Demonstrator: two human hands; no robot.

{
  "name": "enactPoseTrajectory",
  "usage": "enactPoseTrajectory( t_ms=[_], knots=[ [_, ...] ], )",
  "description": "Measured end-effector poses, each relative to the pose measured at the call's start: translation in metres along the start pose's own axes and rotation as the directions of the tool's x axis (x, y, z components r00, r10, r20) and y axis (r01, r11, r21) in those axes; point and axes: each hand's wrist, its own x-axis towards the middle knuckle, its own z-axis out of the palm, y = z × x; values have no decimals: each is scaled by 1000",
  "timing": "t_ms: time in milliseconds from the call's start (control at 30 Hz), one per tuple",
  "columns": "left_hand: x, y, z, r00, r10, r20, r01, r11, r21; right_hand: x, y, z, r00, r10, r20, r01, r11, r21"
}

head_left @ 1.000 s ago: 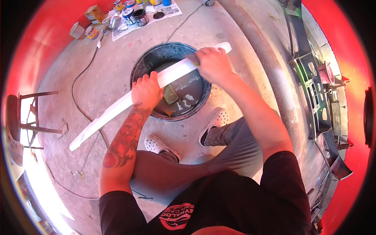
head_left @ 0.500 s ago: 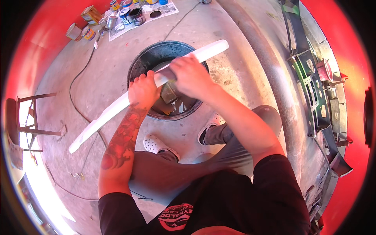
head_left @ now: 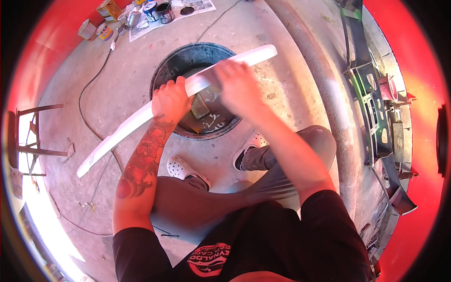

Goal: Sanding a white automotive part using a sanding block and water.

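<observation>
A long, white, slightly curved car spoiler [head_left: 128, 123] lies slantwise over a round black tub [head_left: 159, 66], its right end farther from me. My left hand [head_left: 170, 101] is wrapped round the spoiler near its middle. Just right of it, my right hand [head_left: 238, 89] presses a dark grey sheet of sandpaper [head_left: 212, 77] to the white surface; its fingers are blurred by motion. Below the spoiler, dark water stands in the tub, with a brownish rectangular block [head_left: 200, 107] in it. The tub's middle is partly hidden by the spoiler and my hands.
Paint cans [head_left: 165, 13] stand on newspaper [head_left: 202, 5] at the far left. A dark cable [head_left: 81, 96] crosses the concrete floor to a metal stand [head_left: 42, 151]. Black car bumper parts [head_left: 376, 113] lie along the right. My light clog [head_left: 181, 168] is near the tub.
My right hand and the sandpaper have shifted slightly right along the spoiler. My left hand keeps its grip. The whole view has moved a little, so the tub sits higher.
</observation>
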Motion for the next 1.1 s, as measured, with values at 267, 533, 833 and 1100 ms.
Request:
enactPoseTrajectory(
  t_ms=[267, 533, 833, 1100],
  knots=[
    [-3, -6, -4, 1000, 4, -16, -5, 997, -75, -16, 39, -2, 989, 133, -61, -137, 987, -84],
    [11, 6, -14, 990, -29, 135, 47, 990, -132, -18, -12, 7, 989, 141, -54, -142, 990, -14],
    [10, 3, -27, 978, -46, 204, 86, 978, -191, -11, 67, 2, 913, 406, -32, -406, 914, 11],
    [7, -1, -23, 975, -59, 213, 96, 981, -169, -17, 43, 5, 928, 357, -112, -361, 932, -22]
  ],
)
